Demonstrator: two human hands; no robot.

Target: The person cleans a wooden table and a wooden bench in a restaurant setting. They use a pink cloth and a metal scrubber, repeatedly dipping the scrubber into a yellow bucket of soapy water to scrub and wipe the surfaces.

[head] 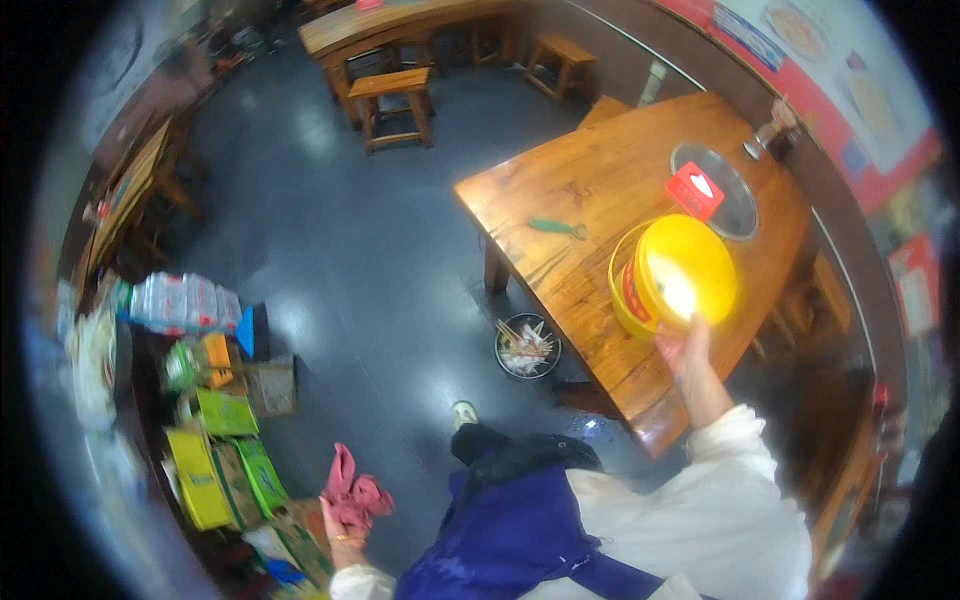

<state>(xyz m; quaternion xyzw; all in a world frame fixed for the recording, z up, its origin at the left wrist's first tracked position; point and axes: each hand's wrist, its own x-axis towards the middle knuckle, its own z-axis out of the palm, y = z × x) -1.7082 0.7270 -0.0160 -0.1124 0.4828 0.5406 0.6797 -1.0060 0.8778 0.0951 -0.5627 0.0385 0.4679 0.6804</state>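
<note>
My right hand (694, 360) grips the near rim of a yellow plastic bucket (705, 255). The bucket is tilted with its mouth towards me, over or on the wooden table (525, 184); whether its base rests there I cannot tell. A crumpled pink cloth (354, 495) is in my left hand (339, 534), held low over the floor at the left. Beyond the bucket lies a round metal tray (739, 206), with a red box (695, 192), white on top, overlapping its edge. A green-handled peeler (556, 226) lies left of the bucket.
Beside the table, a waste bin (496, 361) on the floor holds used chopsticks and tissues. Wooden stools (394, 86) stand by another table ahead. Cartons (196, 480), wrapped bottles (184, 304) and a dustpan (274, 384) line the left side. A wet patch (589, 426) shines near the table corner.
</note>
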